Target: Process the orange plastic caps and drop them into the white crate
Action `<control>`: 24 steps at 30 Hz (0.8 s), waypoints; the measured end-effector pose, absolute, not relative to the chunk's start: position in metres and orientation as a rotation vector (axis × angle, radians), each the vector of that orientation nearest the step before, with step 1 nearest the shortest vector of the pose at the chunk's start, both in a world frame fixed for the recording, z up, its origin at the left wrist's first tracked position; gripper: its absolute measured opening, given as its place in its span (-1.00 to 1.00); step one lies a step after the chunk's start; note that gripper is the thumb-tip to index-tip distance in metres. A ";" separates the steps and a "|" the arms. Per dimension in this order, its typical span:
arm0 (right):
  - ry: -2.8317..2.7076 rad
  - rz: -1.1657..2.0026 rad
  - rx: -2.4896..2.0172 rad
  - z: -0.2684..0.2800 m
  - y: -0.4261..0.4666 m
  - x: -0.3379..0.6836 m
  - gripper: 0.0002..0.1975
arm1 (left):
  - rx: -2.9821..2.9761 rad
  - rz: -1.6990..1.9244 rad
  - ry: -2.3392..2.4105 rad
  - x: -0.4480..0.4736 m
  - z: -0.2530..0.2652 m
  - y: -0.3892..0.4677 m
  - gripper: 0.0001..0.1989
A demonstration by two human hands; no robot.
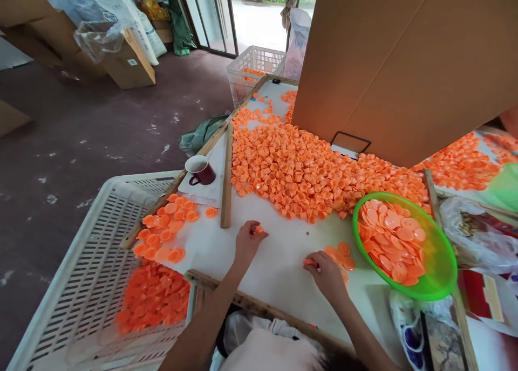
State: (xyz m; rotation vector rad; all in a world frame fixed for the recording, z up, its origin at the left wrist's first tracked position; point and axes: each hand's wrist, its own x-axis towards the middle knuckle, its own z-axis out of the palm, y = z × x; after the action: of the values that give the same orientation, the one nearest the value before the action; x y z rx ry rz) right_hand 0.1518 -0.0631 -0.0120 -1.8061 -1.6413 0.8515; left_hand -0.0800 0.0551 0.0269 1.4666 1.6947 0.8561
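Note:
My left hand [246,244] is closed on a small orange plastic cap [258,229], held just above the white tabletop [279,252]. To its right, my right hand [325,274] pinches a flat orange disc [309,262] between thumb and fingers. Several loose orange discs [343,248] lie just beyond that hand. A green bowl [445,260] at the right holds a heap of similar discs [394,236]. Past both hands spreads a large pile of small orange caps [291,166]. At the table's left corner sits a group of capped orange pieces [165,225].
A wooden strip [226,182] separates the pile from a dark red mug [201,170]. Below the left corner, a white crate [101,241] holds orange pieces [156,295]. A big cardboard sheet [396,63] stands behind the pile. Plastic bags [477,236] lie at the right.

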 end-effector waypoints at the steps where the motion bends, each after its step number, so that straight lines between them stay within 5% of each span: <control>1: -1.529 0.911 -1.770 -0.012 -0.059 0.151 -0.84 | 1.368 0.860 1.638 -0.075 0.031 0.049 -0.71; 9: -0.697 1.276 -1.357 0.010 -0.019 0.110 -0.58 | 1.035 0.881 1.292 -0.031 0.054 0.029 -0.70; 24: -0.736 1.260 -1.282 0.027 -0.011 0.075 -0.51 | 1.106 1.078 1.384 -0.014 0.052 0.025 -0.80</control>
State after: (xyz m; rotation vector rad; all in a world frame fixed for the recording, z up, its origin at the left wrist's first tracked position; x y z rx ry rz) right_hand 0.0745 -0.0109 0.0268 -1.2824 -0.7361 1.2596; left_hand -0.0140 0.0248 0.0524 1.1062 1.3837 1.0778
